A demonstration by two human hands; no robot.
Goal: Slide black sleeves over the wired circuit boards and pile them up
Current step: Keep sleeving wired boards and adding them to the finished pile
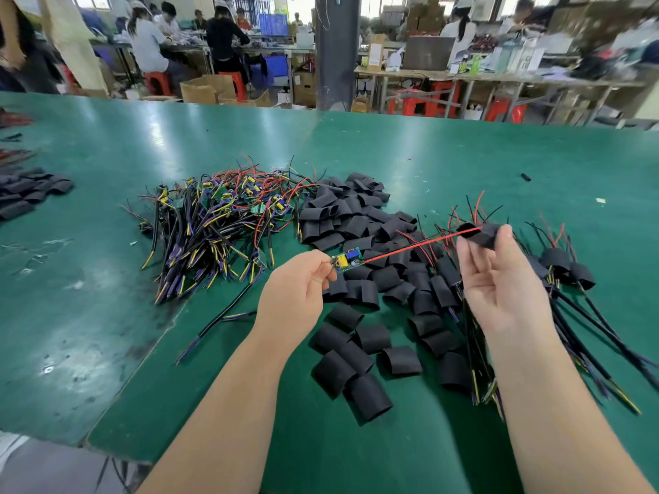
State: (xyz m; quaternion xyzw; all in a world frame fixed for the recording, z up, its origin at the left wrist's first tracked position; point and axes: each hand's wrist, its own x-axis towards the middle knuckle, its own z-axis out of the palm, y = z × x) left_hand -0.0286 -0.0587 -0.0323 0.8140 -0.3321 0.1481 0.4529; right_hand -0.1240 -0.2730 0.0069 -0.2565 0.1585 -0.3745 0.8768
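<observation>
The circuit board (347, 260) is pinched by the left hand (297, 290). The black sleeve (479, 234), threaded on the red wire (417, 246), is pinched by the right hand (499, 279) above the desk (463, 155). The wire should be kept taut while the sleeve is drawn over the board. No container is seen nearby; spare sleeves (356, 222) lie piled loose.

The desk (107, 279) wears a green mat, smooth and glossy, with dull dark scuffs toward its near left edge. The loose sleeves (356, 222) are matt black, soft-looking tubing, as is the sleeve (478, 233) in the right hand (499, 283). The circuit board (347, 260) in the left hand (299, 290) is shiny green with yellow and blue plastic parts; its red wire (410, 248) has smooth plastic insulation. Beyond the far edge stand brown cardboard boxes (203, 89) and red plastic stools (157, 82)
</observation>
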